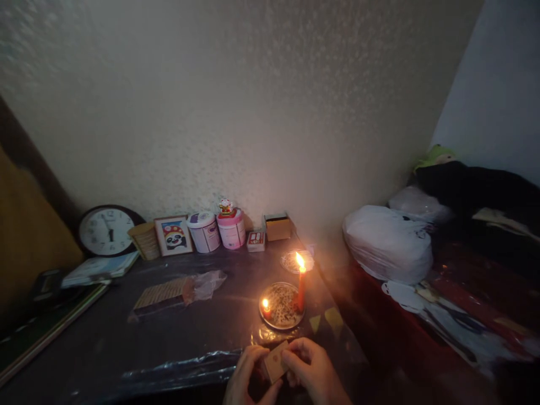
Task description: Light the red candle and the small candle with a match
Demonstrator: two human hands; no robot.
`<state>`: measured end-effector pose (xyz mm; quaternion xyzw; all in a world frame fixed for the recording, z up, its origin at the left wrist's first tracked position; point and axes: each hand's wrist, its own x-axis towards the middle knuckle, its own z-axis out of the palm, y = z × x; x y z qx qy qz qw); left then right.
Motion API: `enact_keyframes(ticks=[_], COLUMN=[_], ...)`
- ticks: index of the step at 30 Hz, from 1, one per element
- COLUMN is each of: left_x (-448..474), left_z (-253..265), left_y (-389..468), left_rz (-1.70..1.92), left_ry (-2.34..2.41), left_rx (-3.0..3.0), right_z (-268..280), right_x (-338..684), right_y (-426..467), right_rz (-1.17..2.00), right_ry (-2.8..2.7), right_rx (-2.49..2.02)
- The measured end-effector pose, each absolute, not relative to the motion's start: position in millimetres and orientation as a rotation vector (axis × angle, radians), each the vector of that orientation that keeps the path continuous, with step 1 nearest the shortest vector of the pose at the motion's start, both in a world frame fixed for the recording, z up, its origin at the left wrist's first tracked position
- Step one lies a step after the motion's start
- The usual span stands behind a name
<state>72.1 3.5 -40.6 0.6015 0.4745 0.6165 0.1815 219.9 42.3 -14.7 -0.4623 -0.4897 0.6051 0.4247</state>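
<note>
A small flat box [275, 363] of tan card, rectangular and tilted on edge, sits at the near edge of the worktop [126, 337], held between both hands; any print on its face is too dim to read. The left hand [247, 374] curls its fingers around the box's left side, and the right hand [314, 371] closes its fingers over the right side and top corner, so both are shut on it. Just beyond the hands stands a round metal dish [282, 306] with a patterned, speckled inside. On its right rim a tall red candle [301, 289] burns upright, and at its left rim a short candle stub [266, 308] burns too. Behind it lies a second, smaller dish [296, 261] that glints in the light. The worktop is dark and covered in glossy clear plastic film that wrinkles at the front. To the left lies a long bundle of thin sticks [162, 295] with crumpled clear wrapping at one end. Along the textured pale wall [253, 112] stand a round clock [107, 230] with a dark rim, a ribbed tan cup [145, 241], a framed cartoon panda picture [174, 235], two white tubs [205, 232], the pink-lidded one topped by a little figurine [226, 206], and a small open cardboard box [277, 226]. No writing is legible on any label. To the right, white plastic bags [388, 242] rest on a red surface.
</note>
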Motion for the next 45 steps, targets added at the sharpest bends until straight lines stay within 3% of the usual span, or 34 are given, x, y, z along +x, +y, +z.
enact_keyframes(ticks=[11,24,29,37,45], left_x=[67,54,56,49,54], left_z=[-44,-39,-34,-20,-31], left_y=[4,7,3,-1,0], left_rz=[1.66,1.421,1.522,1.519,1.396], left_ry=[1.346,1.319,1.33,1.369,1.277], left_rx=[1.791,1.764,1.774,1.891,1.627], right_z=[-23,-6,11,18,15], right_x=[223,229,229,228,227], right_y=[47,42,35,30,30], right_rz=[1.577,1.277,1.179,1.211,1.254], right_ry=[-1.235,-1.36,-1.406,-1.407,-1.392], right_rx=[-1.175,-1.248,-1.304,-1.254,-1.231])
